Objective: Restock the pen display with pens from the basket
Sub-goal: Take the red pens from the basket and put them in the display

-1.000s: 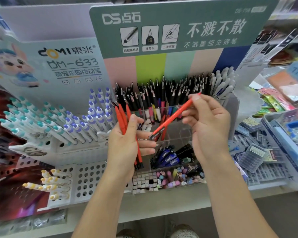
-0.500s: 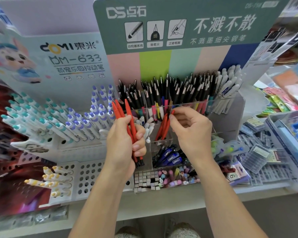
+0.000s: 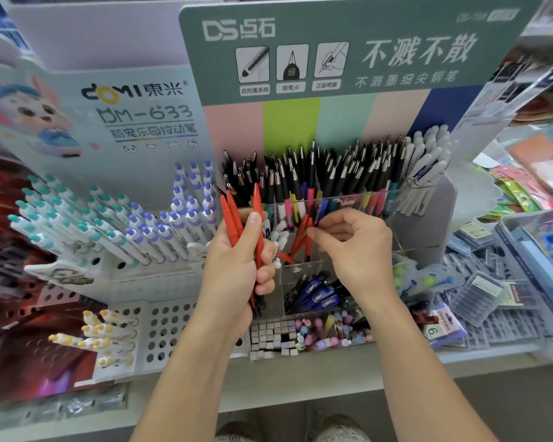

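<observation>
My left hand (image 3: 237, 269) grips a bundle of red pens (image 3: 237, 218), tips pointing up, in front of the clear acrylic pen display (image 3: 428, 199). My right hand (image 3: 355, 247) pinches the top of a red pen (image 3: 300, 234) that stands with other red pens in a middle compartment of the display. Black-tipped pens (image 3: 316, 177) fill the back row. Blue pens (image 3: 313, 291) lie in the compartment below my right hand. No basket is in view.
A white rack of teal and purple click pens (image 3: 109, 224) stands to the left, with yellow-capped pens (image 3: 99, 333) lower down. Small erasers and caps (image 3: 300, 333) fill the front tray. Packets and a clear bin (image 3: 537, 250) crowd the right shelf.
My right hand carried one red pen from mid-air down into the middle compartment and still pinches its top. My left hand kept the bundle and rose slightly.
</observation>
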`<move>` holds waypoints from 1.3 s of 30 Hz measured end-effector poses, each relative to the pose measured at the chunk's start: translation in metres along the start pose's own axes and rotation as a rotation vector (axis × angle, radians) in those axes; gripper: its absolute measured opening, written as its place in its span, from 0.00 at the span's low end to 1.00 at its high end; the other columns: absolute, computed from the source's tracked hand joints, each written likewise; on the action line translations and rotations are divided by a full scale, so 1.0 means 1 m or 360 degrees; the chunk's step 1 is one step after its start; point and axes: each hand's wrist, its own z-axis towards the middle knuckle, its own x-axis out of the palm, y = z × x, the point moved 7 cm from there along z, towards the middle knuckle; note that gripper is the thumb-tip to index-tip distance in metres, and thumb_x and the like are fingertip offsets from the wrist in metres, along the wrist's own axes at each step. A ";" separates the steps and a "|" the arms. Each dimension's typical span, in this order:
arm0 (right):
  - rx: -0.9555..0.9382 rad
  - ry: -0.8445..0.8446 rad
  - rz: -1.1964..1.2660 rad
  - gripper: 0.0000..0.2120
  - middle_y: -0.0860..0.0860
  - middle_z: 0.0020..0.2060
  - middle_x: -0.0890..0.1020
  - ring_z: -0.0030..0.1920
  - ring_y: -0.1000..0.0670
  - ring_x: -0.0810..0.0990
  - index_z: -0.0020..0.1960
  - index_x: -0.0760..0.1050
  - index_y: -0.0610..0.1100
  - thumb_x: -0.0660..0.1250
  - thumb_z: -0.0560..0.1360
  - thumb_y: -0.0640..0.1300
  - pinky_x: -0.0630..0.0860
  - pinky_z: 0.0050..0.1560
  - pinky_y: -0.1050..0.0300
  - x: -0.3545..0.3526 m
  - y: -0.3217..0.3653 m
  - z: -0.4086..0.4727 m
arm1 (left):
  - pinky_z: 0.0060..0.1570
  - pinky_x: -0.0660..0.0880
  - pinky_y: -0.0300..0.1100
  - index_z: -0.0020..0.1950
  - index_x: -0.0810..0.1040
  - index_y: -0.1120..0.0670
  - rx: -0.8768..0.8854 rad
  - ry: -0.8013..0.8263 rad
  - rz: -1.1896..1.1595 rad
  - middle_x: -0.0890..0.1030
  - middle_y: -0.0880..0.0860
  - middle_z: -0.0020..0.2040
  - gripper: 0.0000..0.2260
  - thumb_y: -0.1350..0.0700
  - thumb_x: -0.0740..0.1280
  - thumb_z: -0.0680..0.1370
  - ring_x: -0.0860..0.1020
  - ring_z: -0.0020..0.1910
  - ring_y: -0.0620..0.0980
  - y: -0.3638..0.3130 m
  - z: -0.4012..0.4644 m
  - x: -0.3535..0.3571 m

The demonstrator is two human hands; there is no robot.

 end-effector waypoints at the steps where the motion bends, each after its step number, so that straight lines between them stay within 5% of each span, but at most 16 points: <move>1: 0.0015 -0.0006 0.0027 0.05 0.54 0.35 0.85 0.38 0.54 0.84 0.43 0.83 0.46 0.79 0.71 0.43 0.84 0.44 0.51 -0.003 0.001 0.001 | 0.19 0.60 0.35 0.58 0.73 0.53 0.0020 -0.0008 -0.0004 0.71 0.49 0.29 0.07 0.51 0.63 0.83 0.63 0.22 0.44 -0.001 0.000 -0.001; 5: 0.0083 -0.0010 0.0193 0.08 0.54 0.33 0.85 0.32 0.56 0.82 0.44 0.84 0.47 0.75 0.75 0.52 0.80 0.37 0.57 -0.021 0.021 0.000 | 0.19 0.59 0.36 0.58 0.74 0.54 0.0092 0.0006 -0.0017 0.71 0.49 0.29 0.08 0.51 0.64 0.83 0.63 0.22 0.44 -0.004 0.000 0.001; 8: 0.0206 0.0301 0.0528 0.13 0.53 0.31 0.82 0.27 0.56 0.75 0.47 0.85 0.47 0.72 0.73 0.56 0.73 0.30 0.62 -0.010 0.038 -0.007 | 0.21 0.57 0.38 0.52 0.76 0.50 0.0112 0.0091 0.0072 0.73 0.51 0.30 0.04 0.51 0.65 0.82 0.63 0.21 0.46 -0.005 -0.002 0.007; 13: 0.0273 0.0379 0.0840 0.07 0.51 0.31 0.79 0.28 0.55 0.71 0.51 0.85 0.40 0.72 0.77 0.43 0.70 0.28 0.64 0.005 0.039 -0.016 | 0.21 0.59 0.36 0.50 0.76 0.51 -0.0015 0.0398 0.0330 0.77 0.55 0.31 0.04 0.52 0.66 0.81 0.67 0.21 0.47 0.009 -0.009 0.026; 16: 0.0284 0.0399 0.0926 0.07 0.47 0.33 0.80 0.31 0.53 0.74 0.49 0.84 0.37 0.71 0.77 0.41 0.71 0.29 0.63 0.002 0.035 -0.016 | 0.19 0.65 0.37 0.52 0.76 0.54 -0.0041 0.0343 0.0369 0.80 0.57 0.33 0.08 0.50 0.63 0.83 0.71 0.22 0.48 0.013 -0.010 0.026; 19: 0.0310 0.0250 0.1166 0.07 0.46 0.37 0.82 0.37 0.51 0.79 0.50 0.83 0.38 0.68 0.78 0.40 0.77 0.34 0.64 -0.016 0.032 -0.011 | 0.21 0.70 0.39 0.54 0.77 0.55 -0.0061 0.0143 0.0282 0.82 0.58 0.35 0.12 0.49 0.60 0.84 0.74 0.24 0.49 0.012 -0.008 0.014; 23: 0.0226 -0.0158 0.1402 0.07 0.48 0.39 0.84 0.41 0.52 0.81 0.52 0.83 0.39 0.66 0.80 0.39 0.79 0.41 0.62 -0.054 0.021 0.002 | 0.19 0.57 0.36 0.49 0.76 0.56 0.0030 -0.0069 0.0120 0.75 0.53 0.29 0.13 0.49 0.59 0.84 0.64 0.20 0.45 0.000 -0.002 -0.007; 29: -0.0035 -0.0153 0.0570 0.07 0.48 0.44 0.86 0.43 0.52 0.85 0.54 0.84 0.44 0.69 0.79 0.38 0.82 0.43 0.60 -0.046 0.017 0.000 | 0.20 0.52 0.34 0.45 0.76 0.55 0.0012 -0.0106 -0.0080 0.65 0.49 0.27 0.15 0.47 0.60 0.84 0.58 0.20 0.43 -0.003 0.000 -0.014; 33: -0.0264 0.0008 0.0086 0.08 0.53 0.45 0.84 0.44 0.55 0.84 0.54 0.85 0.46 0.73 0.76 0.40 0.81 0.48 0.61 -0.023 0.021 -0.002 | 0.21 0.51 0.35 0.46 0.75 0.56 0.0017 -0.0047 -0.0127 0.64 0.50 0.29 0.10 0.56 0.58 0.82 0.57 0.21 0.43 0.000 -0.001 -0.012; 39: -0.0189 0.0107 0.0005 0.07 0.58 0.41 0.85 0.43 0.60 0.84 0.50 0.85 0.46 0.78 0.72 0.39 0.79 0.47 0.67 0.007 0.012 -0.012 | 0.20 0.52 0.35 0.49 0.73 0.58 0.0007 0.0009 -0.0091 0.66 0.51 0.30 0.09 0.66 0.55 0.77 0.57 0.22 0.44 0.004 -0.003 -0.010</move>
